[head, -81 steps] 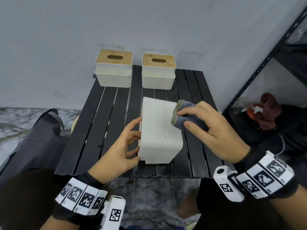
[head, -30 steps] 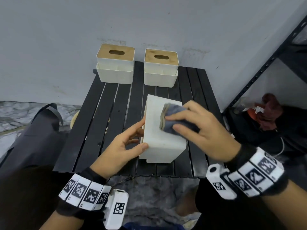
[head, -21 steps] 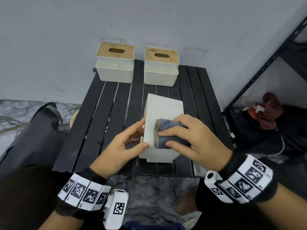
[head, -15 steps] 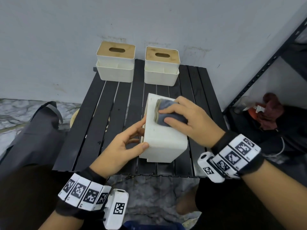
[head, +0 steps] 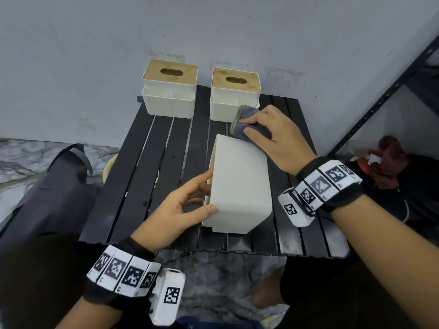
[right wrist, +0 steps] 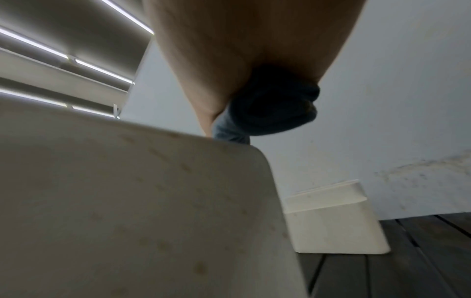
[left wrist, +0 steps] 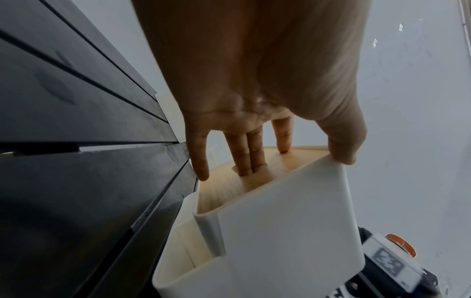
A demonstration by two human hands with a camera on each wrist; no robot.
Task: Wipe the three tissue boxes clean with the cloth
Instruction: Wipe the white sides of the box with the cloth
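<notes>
So that its broad white face is offered upward, the tipped tissue box (head: 238,186) is braced by the left hand (head: 180,210) (thumb on the near edge, fingers in the lid slot), while the folded cloth (head: 247,125) is gripped by the right hand (head: 275,138) at the box's far edge.

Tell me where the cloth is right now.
In the head view the cloth is bunched in the right hand, at the far end of the tipped box, just in front of the right-hand upright box at the back of the table.
</notes>
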